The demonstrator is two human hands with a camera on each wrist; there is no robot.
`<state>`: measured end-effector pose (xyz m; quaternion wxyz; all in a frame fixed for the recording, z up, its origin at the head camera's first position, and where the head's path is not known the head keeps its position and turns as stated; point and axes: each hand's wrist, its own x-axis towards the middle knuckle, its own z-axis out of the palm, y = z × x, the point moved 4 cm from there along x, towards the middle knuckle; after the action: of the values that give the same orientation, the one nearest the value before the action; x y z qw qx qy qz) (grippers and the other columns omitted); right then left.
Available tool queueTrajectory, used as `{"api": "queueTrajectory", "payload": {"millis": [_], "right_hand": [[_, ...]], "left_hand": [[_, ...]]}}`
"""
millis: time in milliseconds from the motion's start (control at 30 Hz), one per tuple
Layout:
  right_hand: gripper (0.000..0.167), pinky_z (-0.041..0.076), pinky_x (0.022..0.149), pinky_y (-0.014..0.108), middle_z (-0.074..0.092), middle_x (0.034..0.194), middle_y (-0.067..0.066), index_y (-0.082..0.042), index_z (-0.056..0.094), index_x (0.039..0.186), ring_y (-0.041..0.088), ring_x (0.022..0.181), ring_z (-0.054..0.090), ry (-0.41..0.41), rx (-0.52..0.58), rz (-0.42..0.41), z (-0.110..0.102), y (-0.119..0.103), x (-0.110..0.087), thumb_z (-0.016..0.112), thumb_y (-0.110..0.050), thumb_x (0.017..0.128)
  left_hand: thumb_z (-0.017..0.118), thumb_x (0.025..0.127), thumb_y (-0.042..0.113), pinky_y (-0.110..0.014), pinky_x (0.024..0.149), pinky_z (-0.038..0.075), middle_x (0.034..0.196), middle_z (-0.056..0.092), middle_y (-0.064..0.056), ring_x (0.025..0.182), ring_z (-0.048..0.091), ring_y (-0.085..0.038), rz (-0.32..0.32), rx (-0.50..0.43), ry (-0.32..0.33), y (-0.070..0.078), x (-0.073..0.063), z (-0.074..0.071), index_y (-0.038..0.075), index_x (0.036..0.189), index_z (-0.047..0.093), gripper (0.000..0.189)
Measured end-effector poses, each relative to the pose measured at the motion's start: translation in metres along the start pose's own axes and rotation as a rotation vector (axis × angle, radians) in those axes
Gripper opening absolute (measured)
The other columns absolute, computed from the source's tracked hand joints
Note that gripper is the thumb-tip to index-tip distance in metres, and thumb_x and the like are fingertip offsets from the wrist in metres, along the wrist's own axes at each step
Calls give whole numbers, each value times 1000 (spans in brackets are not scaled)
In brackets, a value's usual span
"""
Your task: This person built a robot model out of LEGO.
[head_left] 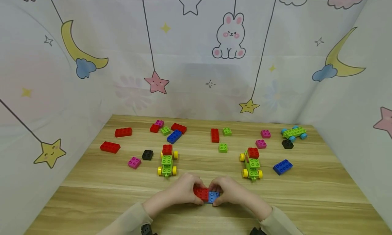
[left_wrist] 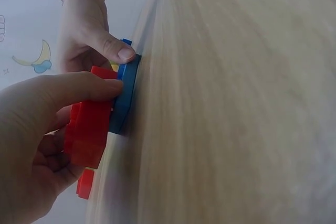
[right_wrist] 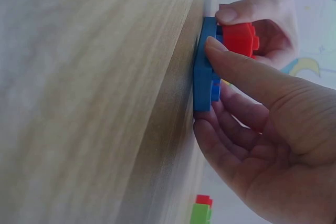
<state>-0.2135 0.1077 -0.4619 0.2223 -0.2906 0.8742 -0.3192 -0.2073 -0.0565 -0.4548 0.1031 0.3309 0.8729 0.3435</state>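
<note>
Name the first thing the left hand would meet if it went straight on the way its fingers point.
Most likely the right hand, which faces the left hand close by and grips the blue piece. How the fingertips line up in depth is hard to judge.

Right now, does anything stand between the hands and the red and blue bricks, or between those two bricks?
Nothing visible does: the left hand grips the red brick, the right hand holds the blue brick, and no other thing shows between them where they overlap.
</note>
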Motion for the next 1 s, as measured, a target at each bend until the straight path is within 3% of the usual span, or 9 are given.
{"api": "queueTrajectory", "payload": {"millis": [333, 800, 1000], "right_hand": [[33, 49, 71, 21, 66, 91, -3, -8, 69, 98, 3, 79, 56, 0, -12, -6, 0, -1, 0, 87, -11, 71], [33, 49, 70, 21, 66, 90, -3, -7, 69, 98, 2, 78, 56, 4, -13, -15, 0, 0, 1, 87, -11, 71], [34, 49, 71, 21, 66, 90, -3, -7, 69, 98, 2, 78, 56, 4, -23, -19, 0, 0, 0, 87, -12, 70]], "left_hand": [[90, 64, 19, -15, 63, 44, 82, 66, 9, 71, 50, 3, -30, -4, -23, 0, 4, 0, 10, 91, 77, 31], [92, 61, 18, -14, 63, 45, 79, 67, 9, 70, 51, 4, -26, -1, 4, -3, 5, 2, 10, 86, 76, 30], [93, 60, 18, -15, 64, 46, 79, 66, 10, 70, 51, 4, -64, -21, -5, -5, 6, 4, 12, 84, 75, 31]]}}
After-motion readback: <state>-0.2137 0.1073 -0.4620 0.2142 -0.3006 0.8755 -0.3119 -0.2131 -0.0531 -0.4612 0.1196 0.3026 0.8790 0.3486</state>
